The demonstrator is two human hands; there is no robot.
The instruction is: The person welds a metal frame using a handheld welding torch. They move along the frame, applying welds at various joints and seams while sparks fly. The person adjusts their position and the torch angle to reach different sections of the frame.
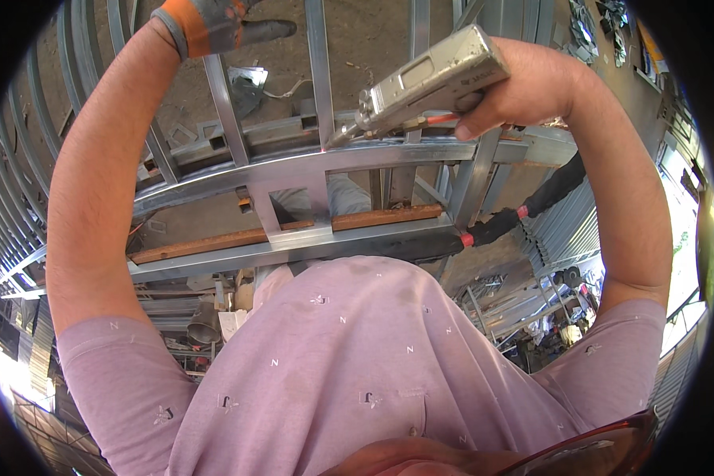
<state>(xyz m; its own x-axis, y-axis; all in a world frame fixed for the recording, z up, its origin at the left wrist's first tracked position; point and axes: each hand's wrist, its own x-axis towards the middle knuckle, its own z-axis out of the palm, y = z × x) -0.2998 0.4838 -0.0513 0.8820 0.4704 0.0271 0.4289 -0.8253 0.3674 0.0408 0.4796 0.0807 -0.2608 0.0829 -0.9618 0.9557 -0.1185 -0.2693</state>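
Observation:
My right hand [523, 83], bare, is wrapped round the grip of a grey handheld laser welding gun [424, 79]. The gun's narrow nozzle slants down to the left, its tip at a joint of a silver metal frame [285, 168]. A small red light spot shows on the metal at that tip. At the top left, my left hand [206, 28] wears an orange and grey glove. Its thumb is stretched out to the right, apart from the other fingers, which the picture's edge partly cuts off. It is over an upright metal bar [226, 111]; whether they touch I cannot tell.
A thick black-sleeved cable [496, 228] with red tape bands runs across the lower right of the frame. Brown wooden strips [385, 216] lie along the frame's near side. Curved metal bars [36, 95] stand at the left. Metal scraps [583, 32] are heaped at the top right.

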